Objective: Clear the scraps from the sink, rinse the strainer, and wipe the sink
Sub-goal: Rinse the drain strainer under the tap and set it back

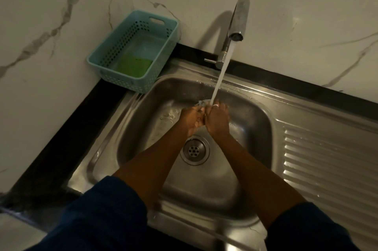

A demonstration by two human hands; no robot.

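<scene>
While the tap [238, 19] stream falls on the left hand [191, 120] and right hand [216, 119], pressed together around the small metal strainer [201, 103] above the sink [255, 107] basin, a wet slip could drop it onto the open drain [194, 149].

Stainless steel sink [255, 119]: single basin, wet, ribbed drainboard to its right. Round perforated drain [194, 149] in basin floor, uncovered. Strainer [201, 103]: small metallic object under the running water, above the basin; mostly hidden, shape unclear. No scraps discernible on basin floor
</scene>
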